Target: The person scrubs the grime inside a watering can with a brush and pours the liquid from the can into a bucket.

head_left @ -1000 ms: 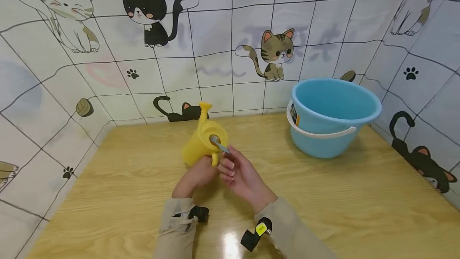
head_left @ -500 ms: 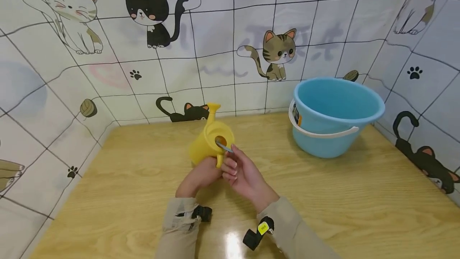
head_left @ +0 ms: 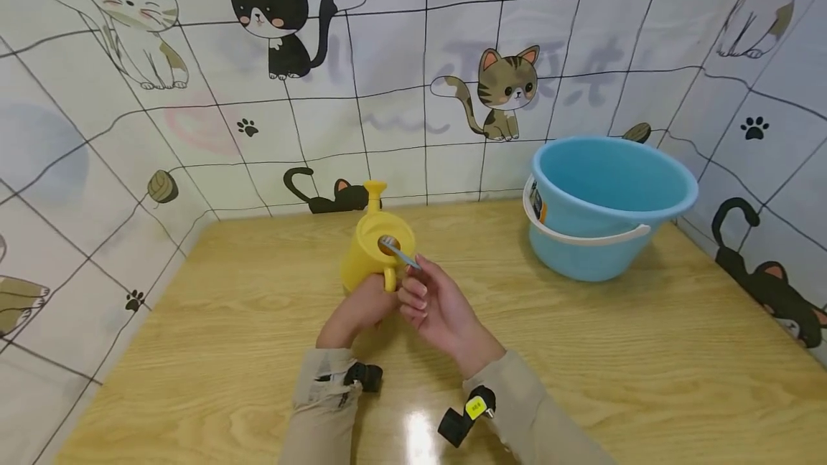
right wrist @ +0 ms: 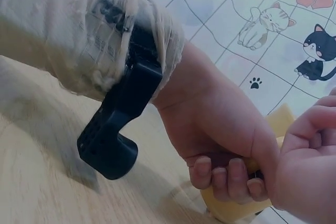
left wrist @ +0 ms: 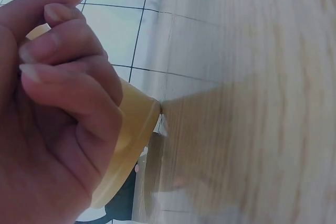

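Cat-printed, tile-patterned walls [head_left: 400, 120] close round a wood-grain desk [head_left: 194, 336], and on my feed the work sits near its far side. There a yellow watering can [head_left: 357, 258] seems tilted so that its round opening faces the person, the spout [head_left: 375, 196] rising toward the back. The right wrist view shows me the left hand [head_left: 367, 301] with fingers curled round the can's handle [head_left: 390, 279]. The right hand [head_left: 447, 313] pinches a slim grey-blue tool [head_left: 403, 255] by its near end, the other fingers loosely bent. What counts for me is the line of that tool: its long axis slants from the right fingertips leftward and away into the opening, though I cannot tell how deep it reaches. I judge the right hand best placed to govern that angle. Well apart, to the right, stands a blue bucket [head_left: 578, 260].
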